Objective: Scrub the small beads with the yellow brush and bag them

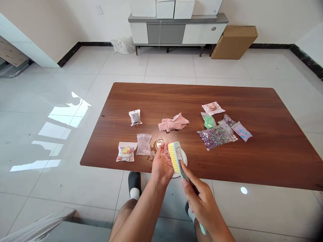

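My right hand (199, 200) grips the pale green handle of a brush (175, 155) with yellow bristles, held over the near table edge. The bristles face my left hand (161, 164), which is cupped, palm up, holding a small heap of pinkish beads. A white round dish (183, 161) lies on the table just behind the brush. A few spilled beads and a wet spot (157, 144) lie by the left hand.
On the brown wooden table (252, 161) lie a clear bag of pale beads (143, 144), a duck-print packet (125, 152), a small dark bead bag (135, 117), a pink crumpled cloth (173, 123), and several bead bags (217, 134) at right. A cabinet (176, 32) and cardboard box (234, 42) stand beyond.
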Demonstrator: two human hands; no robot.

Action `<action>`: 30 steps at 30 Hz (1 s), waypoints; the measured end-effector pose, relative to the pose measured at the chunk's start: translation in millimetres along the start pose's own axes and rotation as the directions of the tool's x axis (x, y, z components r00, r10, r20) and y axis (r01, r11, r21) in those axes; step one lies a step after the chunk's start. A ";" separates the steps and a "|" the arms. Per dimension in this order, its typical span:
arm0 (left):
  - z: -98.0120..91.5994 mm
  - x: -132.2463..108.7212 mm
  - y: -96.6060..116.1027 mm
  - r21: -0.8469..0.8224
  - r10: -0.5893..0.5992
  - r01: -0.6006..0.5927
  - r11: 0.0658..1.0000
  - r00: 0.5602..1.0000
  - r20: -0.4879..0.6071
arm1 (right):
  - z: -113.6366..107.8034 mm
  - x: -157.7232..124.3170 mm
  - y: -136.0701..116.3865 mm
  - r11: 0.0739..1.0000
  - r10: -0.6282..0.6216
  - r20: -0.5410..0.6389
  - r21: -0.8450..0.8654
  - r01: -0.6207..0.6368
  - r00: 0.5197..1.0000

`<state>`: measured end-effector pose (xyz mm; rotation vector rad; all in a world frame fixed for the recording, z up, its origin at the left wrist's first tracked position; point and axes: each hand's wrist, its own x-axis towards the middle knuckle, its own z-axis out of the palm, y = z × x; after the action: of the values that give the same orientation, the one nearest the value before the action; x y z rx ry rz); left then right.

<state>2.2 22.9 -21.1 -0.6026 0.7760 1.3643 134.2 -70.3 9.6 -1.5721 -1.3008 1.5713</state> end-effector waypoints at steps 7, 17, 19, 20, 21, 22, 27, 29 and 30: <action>-5.6 -14.5 -16.8 0.266 0.114 -0.144 0.953 0.986 0.124 | 17.0 8.7 -0.8 0.931 -0.131 -0.023 -0.346 0.115 0.991; -2.0 -8.2 -14.4 0.235 0.075 -0.073 0.969 0.997 -0.001 | 14.7 9.3 -9.7 0.921 -0.119 0.041 -0.369 0.126 0.992; -2.2 -7.5 -13.4 0.234 0.043 -0.043 0.971 0.999 0.003 | 15.3 9.5 -8.1 0.912 -0.155 0.011 -0.382 0.147 0.988; -2.2 -7.5 -12.9 0.220 0.056 -0.057 0.974 0.998 0.012 | 15.8 9.4 -7.6 0.913 -0.149 0.029 -0.379 0.149 0.988; -2.2 -7.6 -12.1 0.204 0.079 -0.081 0.976 0.997 0.019 | 16.3 9.0 -7.2 0.915 -0.134 0.057 -0.376 0.146 0.989; -2.0 -7.9 -11.3 0.198 0.103 -0.105 0.975 0.994 0.022 | 16.7 8.7 -7.0 0.914 -0.123 0.083 -0.378 0.145 0.989; 1.6 -10.9 -7.7 0.259 0.081 -0.073 0.963 0.997 -0.019 | 17.0 8.3 -5.3 0.900 -0.177 0.045 -0.397 0.180 0.983; 3.2 -11.8 -5.7 0.213 0.054 -0.042 0.976 0.997 -0.050 | 14.7 7.8 -3.9 0.926 -0.151 0.082 -0.336 0.170 0.985; 3.5 -11.8 -4.5 0.194 0.046 -0.034 0.980 0.997 -0.057 | 13.0 6.8 -3.0 0.944 -0.133 0.106 -0.290 0.159 0.985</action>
<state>6.7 17.7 -10.0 -0.4800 0.9630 1.2941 119.9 -66.2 7.4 -1.5527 -1.7271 1.4137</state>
